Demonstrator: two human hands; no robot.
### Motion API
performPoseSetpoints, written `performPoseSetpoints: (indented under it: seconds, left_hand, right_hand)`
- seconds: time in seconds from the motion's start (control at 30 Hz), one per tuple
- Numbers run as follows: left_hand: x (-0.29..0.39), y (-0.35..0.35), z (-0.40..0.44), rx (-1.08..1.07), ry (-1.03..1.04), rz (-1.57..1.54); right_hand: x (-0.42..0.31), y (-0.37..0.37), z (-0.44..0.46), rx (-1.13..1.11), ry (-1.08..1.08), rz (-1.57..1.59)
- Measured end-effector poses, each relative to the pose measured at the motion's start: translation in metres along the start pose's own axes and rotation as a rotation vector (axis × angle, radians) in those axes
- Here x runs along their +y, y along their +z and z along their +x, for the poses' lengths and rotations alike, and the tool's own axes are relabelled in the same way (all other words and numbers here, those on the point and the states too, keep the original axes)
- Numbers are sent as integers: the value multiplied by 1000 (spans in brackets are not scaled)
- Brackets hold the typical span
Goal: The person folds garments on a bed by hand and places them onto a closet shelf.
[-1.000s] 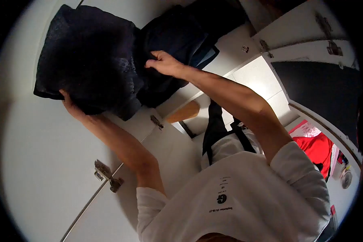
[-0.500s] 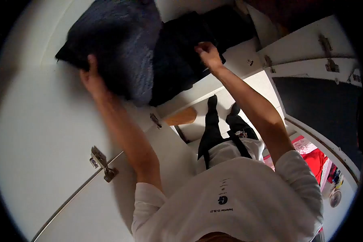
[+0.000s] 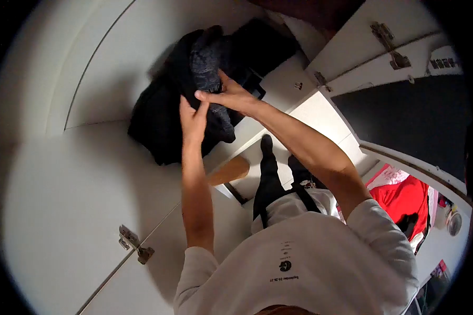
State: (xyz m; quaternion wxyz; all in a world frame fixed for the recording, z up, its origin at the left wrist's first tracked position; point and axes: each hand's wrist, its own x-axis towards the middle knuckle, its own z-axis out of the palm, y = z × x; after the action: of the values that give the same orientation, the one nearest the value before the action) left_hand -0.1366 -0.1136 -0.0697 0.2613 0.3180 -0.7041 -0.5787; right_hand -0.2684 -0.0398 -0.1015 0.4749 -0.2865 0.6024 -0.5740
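A dark garment [image 3: 160,123] with a fuzzy blue-grey side is bunched and folded in front of me on the white shelf. My left hand [image 3: 193,123] grips its black part from the near side, most fingers hidden in the fabric. Close beside it, my right hand [image 3: 234,98] pinches the blue-grey part [image 3: 205,65] between thumb and fingers. The two thumbs nearly meet. Behind the garment and to its right lies a folded black cloth [image 3: 263,46] on the same surface.
White cabinet doors with metal hinges [image 3: 136,245] spread at the left; another hinged door [image 3: 391,44] stands at the right. A wooden piece [image 3: 230,170] shows below the shelf edge. Red clothing [image 3: 402,202] lies at the lower right, near a round container [image 3: 453,221].
The garment, spread wide with its blue-grey side up, is now folded over into a smaller bundle. My right hand came left onto it; my left hand moved right, beside the other.
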Motion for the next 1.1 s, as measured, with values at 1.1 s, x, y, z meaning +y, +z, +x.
performPoseSetpoints:
  seconds: [1.1]
  left_hand:
    - [-34,-55,-1,590,-305,-678]
  right_hand:
    - [-33,-279,59,183,248,-1054]
